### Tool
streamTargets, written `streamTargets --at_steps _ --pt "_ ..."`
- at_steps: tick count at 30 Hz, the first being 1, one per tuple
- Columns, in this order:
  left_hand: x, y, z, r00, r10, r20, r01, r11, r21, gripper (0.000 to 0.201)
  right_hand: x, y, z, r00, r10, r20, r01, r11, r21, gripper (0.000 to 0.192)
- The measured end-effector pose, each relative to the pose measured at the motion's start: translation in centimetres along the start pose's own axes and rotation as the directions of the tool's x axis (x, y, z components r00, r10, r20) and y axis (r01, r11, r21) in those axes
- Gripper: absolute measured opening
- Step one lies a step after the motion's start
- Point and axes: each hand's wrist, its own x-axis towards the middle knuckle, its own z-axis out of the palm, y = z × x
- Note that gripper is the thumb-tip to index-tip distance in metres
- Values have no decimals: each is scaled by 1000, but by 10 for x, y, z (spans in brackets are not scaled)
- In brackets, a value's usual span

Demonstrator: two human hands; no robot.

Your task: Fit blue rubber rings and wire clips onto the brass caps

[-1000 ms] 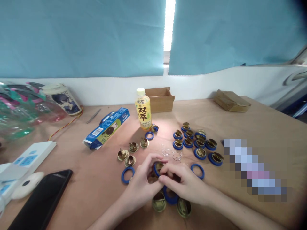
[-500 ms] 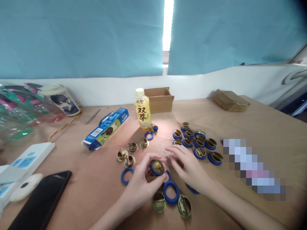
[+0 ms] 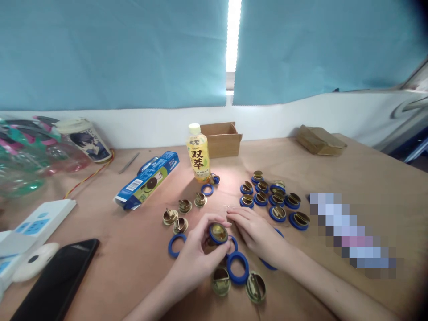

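Note:
My left hand [image 3: 200, 249] is closed around a gold-coloured domed metal cap [image 3: 219, 232] with a blue ring around its edge. It is held just above the table, dome facing up. My right hand [image 3: 259, 234] reaches low over the tabletop, fingers bent and close together. A thin wire-like ring [image 3: 226, 206] peeks out at its fingertips; whatever lies under the fingers is hidden. Below the hands are a loose blue ring [image 3: 246, 269] and two gold caps, clip side up, one of them a gold cap [image 3: 256, 287]. Another blue ring [image 3: 169, 246] lies left of my left hand.
Several blue-rimmed caps [image 3: 277, 213] stand grouped at right, and several unrimmed gold caps [image 3: 170, 217] at left. Behind are a yellow drink bottle [image 3: 198, 156], a cardboard box [image 3: 222, 145] and a blue carton [image 3: 147, 180]. A black phone [image 3: 56, 281] lies at front left.
My right hand has lowered and shifted slightly left, its fingers now covering most of the thin rings that showed before. My left hand still holds the blue-rimmed cap, nearly unmoved.

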Motion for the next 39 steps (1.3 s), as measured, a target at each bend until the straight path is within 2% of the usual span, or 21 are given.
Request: streamTargets --at_steps 4,15,27,39 --pt "0 2 1 1000 -18 -16 18 1000 -4 25 1 -2 -1 997 49 -58 -50 999 -5 27" --pt "1 2 0 1000 -6 -15 6 1000 7 24 1 6 2 982 187 -38 -189 981 -47 14" --pt "0 0 1 1000 -22 -21 21 999 -31 26 1 2 3 986 165 -39 -169 977 -128 20" --pt "0 -1 0 1000 8 -21 -7 1000 6 26 1 -2 -1 990 140 1 -139 987 -81 12"
